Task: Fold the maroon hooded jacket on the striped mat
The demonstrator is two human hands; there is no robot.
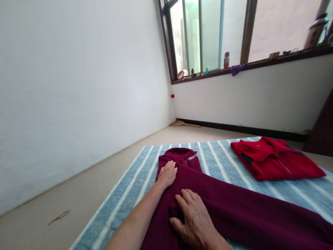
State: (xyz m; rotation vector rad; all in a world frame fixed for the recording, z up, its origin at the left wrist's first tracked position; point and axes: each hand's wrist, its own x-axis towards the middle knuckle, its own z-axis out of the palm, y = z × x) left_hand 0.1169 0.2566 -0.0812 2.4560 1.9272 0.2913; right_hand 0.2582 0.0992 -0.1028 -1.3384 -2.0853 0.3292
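Fabric of a maroon garment [234, 199] lies directly under the left hand [168, 173] and the right hand [194, 217], spread over a blue striped sheet [132, 185]. The left hand is the farther of the two, closer to the sheet's far left corner; it rests palm down with fingers extended and close together, touching the garment near its left side and clenching nothing. Just beyond its fingertips is the garment's rounded end, short of the sheet's far edge, with a lettered label [191, 158] to the right of those fingertips.

The right hand sits nearer the wearer, also palm down on the garment, its fingers slightly bent and its thumb spread away from them. A small crease shows beside that thumb; whether any cloth is pinched there, I cannot tell. From beside the right hand, a long part of the garment stretches rightward across the sheet to a gathered cuff. Past this part, near the sheet's far right side, lies a folded red jacket [270, 158], well apart from both hands.
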